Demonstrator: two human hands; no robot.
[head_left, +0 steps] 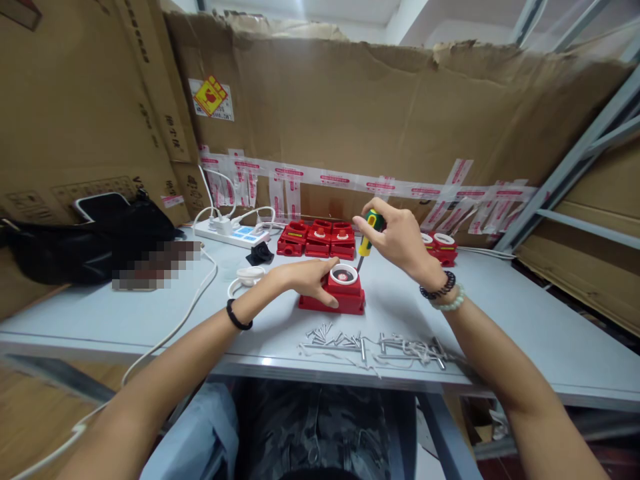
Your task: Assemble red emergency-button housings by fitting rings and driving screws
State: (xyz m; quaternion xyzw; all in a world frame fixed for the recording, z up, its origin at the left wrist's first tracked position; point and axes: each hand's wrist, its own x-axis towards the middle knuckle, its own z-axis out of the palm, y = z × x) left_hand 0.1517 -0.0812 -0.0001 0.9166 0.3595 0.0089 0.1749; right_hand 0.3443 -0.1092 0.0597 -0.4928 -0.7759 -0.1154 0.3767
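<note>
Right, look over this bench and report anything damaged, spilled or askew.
The cardboard behind the table looks damaged: its top edge is ragged, and printed tape runs across it at uneven angles. Screws lie scattered near the table's front edge, pointing different ways. The red box under the left hand shows no obvious damage.

The head camera looks down across the table (400,300).

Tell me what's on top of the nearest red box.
The red plastic box bears a round, white-rimmed dark piece; the left hand covers the box's left part, hiding what lies there.
</note>
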